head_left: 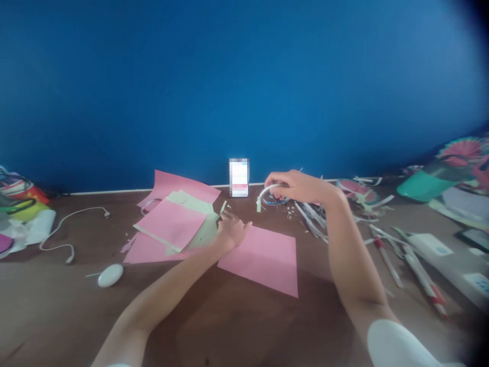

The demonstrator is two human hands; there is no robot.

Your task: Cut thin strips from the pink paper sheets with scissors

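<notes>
My right hand (294,186) is raised above the table, fingers closed on a curved white paper strip (264,191). A small pale green scrap (259,205) shows at the strip's lower end. My left hand (231,230) lies at the upper left corner of a pink paper sheet (267,257), its thumb spread to the right. Close to its fingertips is a narrow pale green scrap (223,206). Left of that hand, cut pink paper (179,224) and pale green paper (204,234) overlap in a loose pile.
A phone-like screen (239,178) stands against the blue wall (244,92). White strips (315,221) lie beneath my right arm. Pens (424,278), a white power strip (454,265) and a green container (424,186) are at the right. A white cable (72,216) and oval white object (110,275) lie left.
</notes>
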